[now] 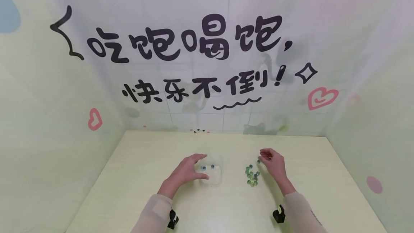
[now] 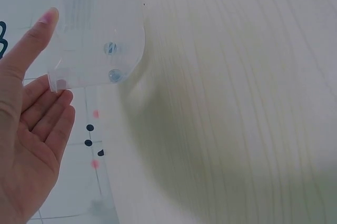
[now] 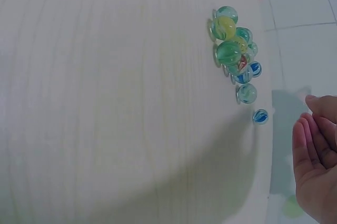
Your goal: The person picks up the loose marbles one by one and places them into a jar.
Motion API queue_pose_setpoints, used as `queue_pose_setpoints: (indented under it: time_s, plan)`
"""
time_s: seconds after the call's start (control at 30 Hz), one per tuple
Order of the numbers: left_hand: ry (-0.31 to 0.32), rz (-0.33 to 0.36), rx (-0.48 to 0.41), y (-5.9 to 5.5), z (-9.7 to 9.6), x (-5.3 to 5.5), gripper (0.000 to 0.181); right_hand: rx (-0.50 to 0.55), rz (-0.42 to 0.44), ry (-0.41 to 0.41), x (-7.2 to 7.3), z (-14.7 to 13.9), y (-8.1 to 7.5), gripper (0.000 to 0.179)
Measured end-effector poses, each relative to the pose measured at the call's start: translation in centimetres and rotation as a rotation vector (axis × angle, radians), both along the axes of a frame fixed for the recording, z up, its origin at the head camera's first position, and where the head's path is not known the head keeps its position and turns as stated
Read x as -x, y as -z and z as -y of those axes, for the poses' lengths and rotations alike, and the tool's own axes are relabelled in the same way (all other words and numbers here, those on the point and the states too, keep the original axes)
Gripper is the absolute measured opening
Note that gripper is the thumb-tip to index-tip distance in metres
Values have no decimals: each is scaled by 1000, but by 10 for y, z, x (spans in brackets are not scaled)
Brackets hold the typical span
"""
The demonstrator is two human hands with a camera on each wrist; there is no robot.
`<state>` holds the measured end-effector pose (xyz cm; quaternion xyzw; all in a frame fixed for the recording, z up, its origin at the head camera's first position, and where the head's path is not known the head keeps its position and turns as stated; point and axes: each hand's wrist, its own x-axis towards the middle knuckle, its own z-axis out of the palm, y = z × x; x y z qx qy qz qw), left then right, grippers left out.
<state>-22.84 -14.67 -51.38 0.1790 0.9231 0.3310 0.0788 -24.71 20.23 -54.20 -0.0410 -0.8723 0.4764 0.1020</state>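
My left hand (image 1: 185, 171) is curved round the left side of a clear plastic box (image 1: 220, 176), thumb at the near side and fingers at the far side. In the left wrist view, the thumb (image 2: 39, 34) overlaps the box wall and the fingertips lie at its corner. A few blue-streaked marbles (image 2: 110, 48) show inside it. To the right, my right hand (image 1: 274, 163) hovers at the far end of a cluster of glass marbles (image 3: 228, 53). A blue-swirled marble (image 3: 260, 117) on the table is nearest its fingertips, apart from them in the right wrist view.
The pale wooden table (image 1: 139, 168) ends at a printed back wall (image 1: 207, 118). Side walls (image 1: 372, 146) stand left and right. The clustered marbles, green, yellow and blue, lie loose on the tabletop between box and right hand.
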Motion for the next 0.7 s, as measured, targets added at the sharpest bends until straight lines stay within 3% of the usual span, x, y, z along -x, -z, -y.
queue_pose_setpoints:
  time_s: [0.2, 0.5, 0.7]
  plan:
    - [-14, -4, -2, -2, 2, -1, 82, 37, 27, -20, 2, 1, 7, 27]
    - [8, -2, -13, 2, 0, -3, 83, 1, 76, -12, 0, -5, 22, 35]
    - [2, -7, -22, 1, -1, -2, 82, 6, 94, -10, -1, -8, 25, 33]
